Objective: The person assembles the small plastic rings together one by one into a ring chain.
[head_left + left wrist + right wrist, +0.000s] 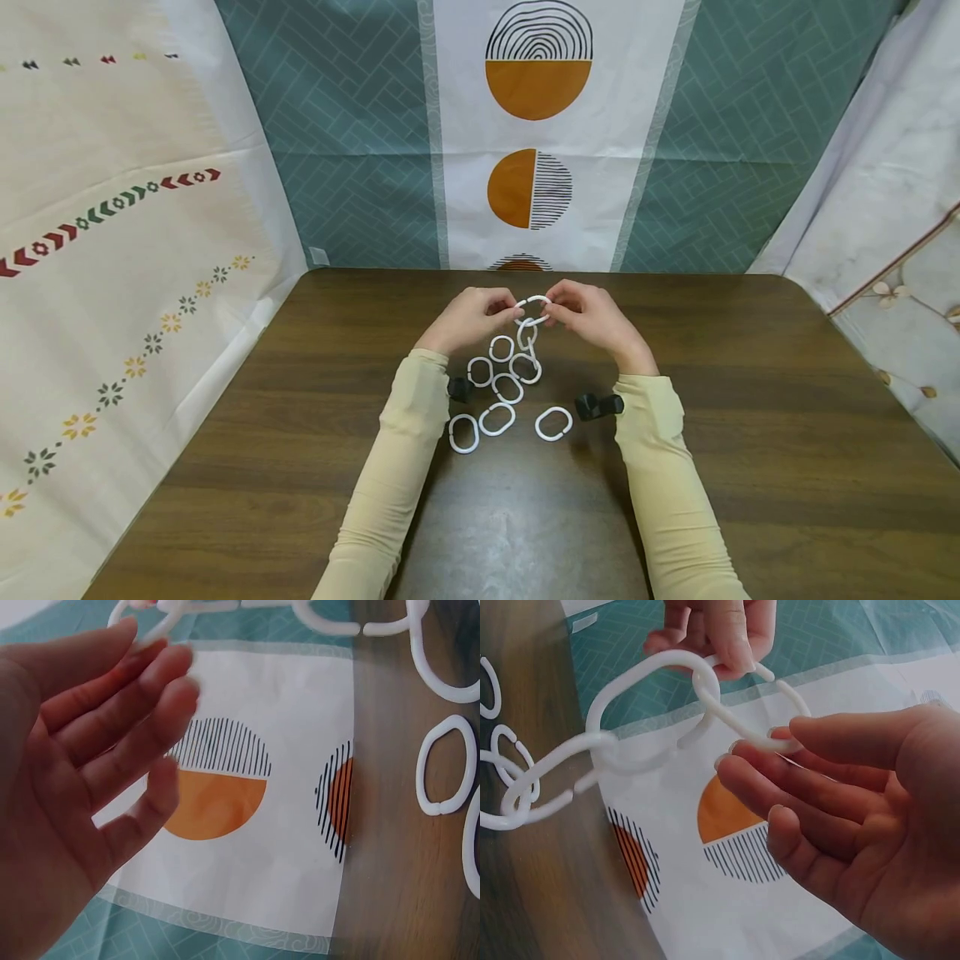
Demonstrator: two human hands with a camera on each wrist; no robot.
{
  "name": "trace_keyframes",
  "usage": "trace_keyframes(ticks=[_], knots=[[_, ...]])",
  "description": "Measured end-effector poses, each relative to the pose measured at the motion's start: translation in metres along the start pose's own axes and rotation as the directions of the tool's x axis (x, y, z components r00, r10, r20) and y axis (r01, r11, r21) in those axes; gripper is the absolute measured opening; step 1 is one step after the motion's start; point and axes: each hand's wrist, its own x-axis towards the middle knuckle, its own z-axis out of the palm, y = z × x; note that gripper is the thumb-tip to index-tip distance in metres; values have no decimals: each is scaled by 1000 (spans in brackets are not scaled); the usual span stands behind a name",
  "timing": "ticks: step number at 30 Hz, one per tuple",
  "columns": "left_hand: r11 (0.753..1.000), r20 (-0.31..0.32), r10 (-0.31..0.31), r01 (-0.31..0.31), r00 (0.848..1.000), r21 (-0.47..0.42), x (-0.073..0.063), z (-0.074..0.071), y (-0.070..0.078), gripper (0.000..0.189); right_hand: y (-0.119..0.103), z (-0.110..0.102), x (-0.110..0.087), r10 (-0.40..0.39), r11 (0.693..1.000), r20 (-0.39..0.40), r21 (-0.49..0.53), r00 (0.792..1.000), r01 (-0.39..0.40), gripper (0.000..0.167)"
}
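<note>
Both hands are raised at the far side of the table, facing each other across one white plastic chain link [537, 297]. My left hand [476, 317] pinches its left end between thumb and fingers. Thumb and fingertips of my right hand [594, 315] pinch the opposite end, close to the small gap in its oval. Through the held link passes a second link [622, 676], and a third link [540, 766] is hooked to that one. This short chain hangs down toward the table. In the left wrist view my left hand's fingertips partly overlap the held link.
Several separate white links lie on the brown wooden table [750, 400], between the forearms. One link [551, 439] is near the right wrist camera [597, 407]; another link [465, 452] lies nearest the body on the left. Patterned cloth [360, 125] hangs behind the table.
</note>
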Motion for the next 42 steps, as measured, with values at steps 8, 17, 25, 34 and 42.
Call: trace_keyframes(ticks=[8, 17, 25, 34, 42], knots=[[1000, -148, -1, 1, 989, 1, -2, -4, -2, 18, 2, 1, -2, -54, 996, 100, -63, 994, 61, 10], [1000, -294, -8, 4, 956, -13, -6, -4, -4, 16, 4, 16, -2, -59, 988, 322, -117, 945, 101, 13], [999, -328, 25, -30, 944, -10, -5, -5, -4, 17, 1, 46, 7, -72, 961, 512, -194, 856, 197, 29], [999, -319, 24, -30, 948, -13, -4, -6, -3, 17, 5, 80, 9, 58, 903, 596, -374, 801, 212, 62], [999, -320, 47, -52, 946, -8, -3, -7, -3, 17, 4, 84, 8, 109, 882, 602, -425, 791, 202, 61]])
